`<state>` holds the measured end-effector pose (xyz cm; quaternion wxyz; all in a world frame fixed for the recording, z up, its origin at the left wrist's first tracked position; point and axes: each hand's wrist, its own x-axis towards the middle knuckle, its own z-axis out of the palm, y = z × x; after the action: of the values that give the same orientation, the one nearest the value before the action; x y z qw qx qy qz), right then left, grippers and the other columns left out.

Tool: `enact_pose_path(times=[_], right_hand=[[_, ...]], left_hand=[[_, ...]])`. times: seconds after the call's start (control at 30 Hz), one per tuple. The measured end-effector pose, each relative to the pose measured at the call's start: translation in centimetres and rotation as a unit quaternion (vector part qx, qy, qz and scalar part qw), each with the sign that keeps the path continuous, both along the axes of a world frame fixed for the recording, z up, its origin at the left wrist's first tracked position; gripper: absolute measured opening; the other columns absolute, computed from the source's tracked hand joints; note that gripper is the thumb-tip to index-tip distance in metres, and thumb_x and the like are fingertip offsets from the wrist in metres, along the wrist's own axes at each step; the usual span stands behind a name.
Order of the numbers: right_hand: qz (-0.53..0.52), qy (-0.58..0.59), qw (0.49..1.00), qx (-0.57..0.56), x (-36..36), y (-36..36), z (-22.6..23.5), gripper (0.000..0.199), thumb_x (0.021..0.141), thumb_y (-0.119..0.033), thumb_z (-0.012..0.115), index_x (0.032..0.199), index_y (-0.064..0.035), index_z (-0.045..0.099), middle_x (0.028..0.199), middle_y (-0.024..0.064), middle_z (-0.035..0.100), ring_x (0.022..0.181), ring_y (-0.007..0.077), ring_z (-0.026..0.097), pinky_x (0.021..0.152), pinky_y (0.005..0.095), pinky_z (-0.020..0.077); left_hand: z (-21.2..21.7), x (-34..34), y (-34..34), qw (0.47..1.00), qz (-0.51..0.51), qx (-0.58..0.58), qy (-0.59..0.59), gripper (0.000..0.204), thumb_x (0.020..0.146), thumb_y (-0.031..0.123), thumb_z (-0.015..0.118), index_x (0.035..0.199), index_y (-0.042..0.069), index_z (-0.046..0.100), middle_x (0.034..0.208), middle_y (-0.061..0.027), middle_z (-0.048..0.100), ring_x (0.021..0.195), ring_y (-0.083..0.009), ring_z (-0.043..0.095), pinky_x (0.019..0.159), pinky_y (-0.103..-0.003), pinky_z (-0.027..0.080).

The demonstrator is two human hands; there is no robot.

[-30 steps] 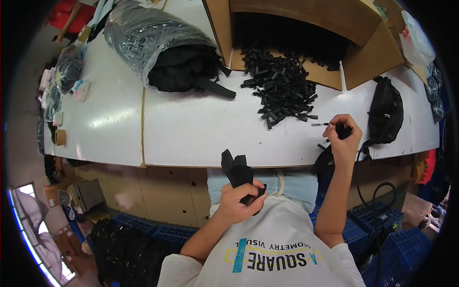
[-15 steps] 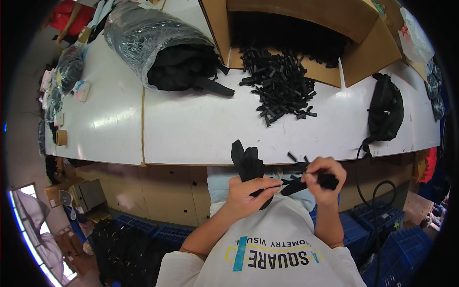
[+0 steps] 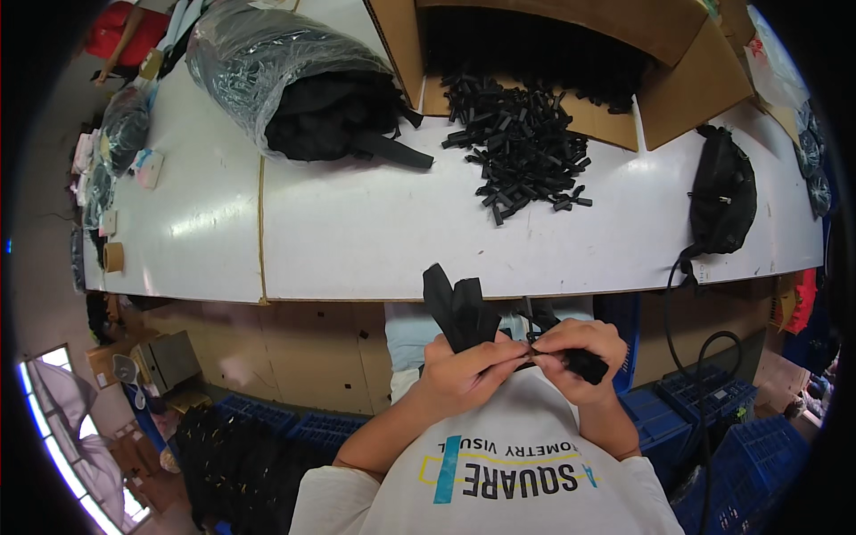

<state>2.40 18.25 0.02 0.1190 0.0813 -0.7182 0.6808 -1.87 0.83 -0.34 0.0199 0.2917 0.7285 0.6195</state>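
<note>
Black fabric strips point(image 3: 461, 312) stand up out of my left hand point(image 3: 464, 373), which is closed round them above my lap. Close beside it, my right hand point(image 3: 578, 352) is closed on a black bundle point(image 3: 585, 365) that shows below its fingers. The fingertips of both hands meet in a pinch. What lies between them is too small and too covered to make out. A few thin black ends point(image 3: 539, 316) stick up behind the right fingers. On the table in front lies a heap of small black tube-like pieces point(image 3: 522, 152).
The heap spills from an open cardboard box point(image 3: 695, 98). A clear plastic bag point(image 3: 259, 67) of black fabric strips lies left of it on the white table point(image 3: 357, 241). At the right is a black pouch point(image 3: 724, 192). Blue crates point(image 3: 660, 423) stand below, beside a hanging black cable point(image 3: 670, 330).
My right hand has moved left and slightly down, so its fingertips now meet those of my left hand. The small black ends by it have dropped lower. My left hand keeps its strips.
</note>
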Motion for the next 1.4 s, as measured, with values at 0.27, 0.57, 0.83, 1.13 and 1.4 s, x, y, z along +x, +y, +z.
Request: enact_pose_path(times=[0.27,0.57,0.83,1.13,1.4], right_hand=[[0.010,-0.001,1.000,0.026,0.3,-0.2,-0.1,0.030,0.062,0.013,0.062,0.091,0.0043,0.066,0.072,0.0107,0.065,0.052,0.0121,0.055,0.048,0.0201,0.0432],[-0.006,0.043,0.993,0.106,0.1,-0.5,0.0,0.039,0.055,0.012,0.058,0.092,0.0013,0.066,0.068,0.0091,0.061,0.050,0.0153,0.055,0.046,0.0221,0.0433],[0.014,0.033,0.983,0.181,0.1,-0.5,0.7,0.032,0.058,0.013,0.058,0.087,0.0000,0.065,0.071,0.0099,0.064,0.054,0.0187,0.062,0.046,0.0243,0.0462],[0.012,0.098,0.975,0.197,-0.5,-1.1,0.3,0.056,0.046,0.003,0.058,0.101,0.0029,0.063,0.073,0.0090,0.061,0.048,0.0142,0.054,0.042,0.0240,0.0423],[-0.070,-0.005,0.990,0.120,0.5,-2.0,0.2,0.030,0.067,0.005,0.063,0.097,0.0026,0.062,0.071,0.0079,0.060,0.049,0.0135,0.053,0.046,0.0218,0.0416]], left_hand=[[-0.4,0.2,-0.4,1.000,-0.004,0.005,-0.004,0.015,0.067,-0.005,0.073,0.080,-0.002,0.067,0.069,-0.0097,0.065,0.055,-0.0147,0.059,0.051,-0.023,0.047],[-0.4,0.2,-0.4,1.000,-0.002,-0.011,-0.026,0.012,0.069,-0.003,0.074,0.077,-0.002,0.065,0.070,-0.0100,0.065,0.056,-0.0156,0.060,0.052,-0.023,0.047],[-1.1,1.0,-0.3,0.997,0.034,-0.014,-0.064,0.010,0.071,0.001,0.074,0.079,0.002,0.068,0.069,-0.0088,0.064,0.056,-0.0169,0.059,0.052,-0.024,0.046],[-1.1,1.2,-0.3,0.994,0.078,0.004,-0.082,0.015,0.071,0.001,0.074,0.085,0.000,0.067,0.074,-0.0100,0.066,0.059,-0.0155,0.062,0.054,-0.023,0.047],[-1.1,1.4,-1.3,0.992,0.093,0.002,-0.084,0.017,0.070,-0.003,0.073,0.085,0.000,0.068,0.074,-0.0104,0.067,0.062,-0.0163,0.064,0.056,-0.023,0.049]])
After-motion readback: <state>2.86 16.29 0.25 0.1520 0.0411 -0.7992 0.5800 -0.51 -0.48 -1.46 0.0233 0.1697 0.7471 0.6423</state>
